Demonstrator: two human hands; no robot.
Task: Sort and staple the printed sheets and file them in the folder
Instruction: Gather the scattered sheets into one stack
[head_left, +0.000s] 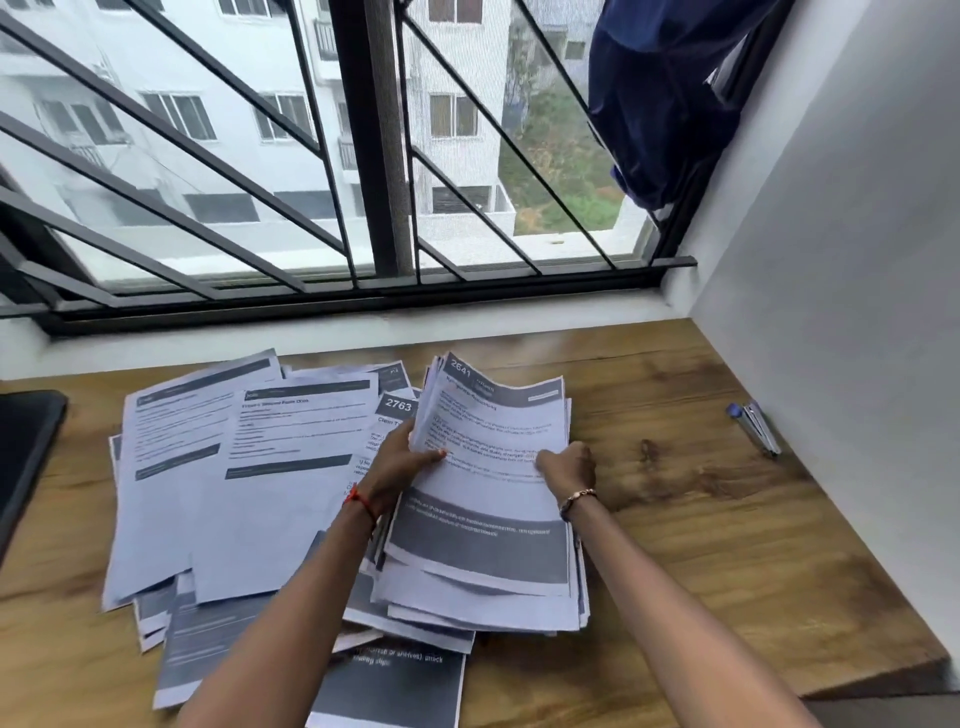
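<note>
— Where are the papers sitting?

— A stack of printed sheets (483, 525) is lying in the middle of the wooden table (727, 545), with a page headed 2641 on top. Its far end is bending up off the pile.

— Who is holding it?

— Both hands. The left hand (400, 457) is gripping the stack's left edge, thumb lying on the top page and the other fingers going underneath. The right hand (569, 462) is gripping the right edge, its fingers (545, 460) curling onto the paper.

— And the rest of the pages?

— Loose sheets (234, 467) are spreading over the table to the left of the stack, overlapping one another. A sheet headed 2763 (397, 408) is peeking out just beside the left hand.

— Is the stapler showing?

— A blue and silver stapler (756, 428) is lying well apart to the right, near the wall (too blurred to say more).

— The folder?

— A dark flat object (26, 457) is sitting at the table's left edge; I cannot tell whether it is the folder.

— Anything behind?

— A barred window (363, 156) is running along the table's far side, and a blue cloth (660, 104) is hanging at its right end.
</note>
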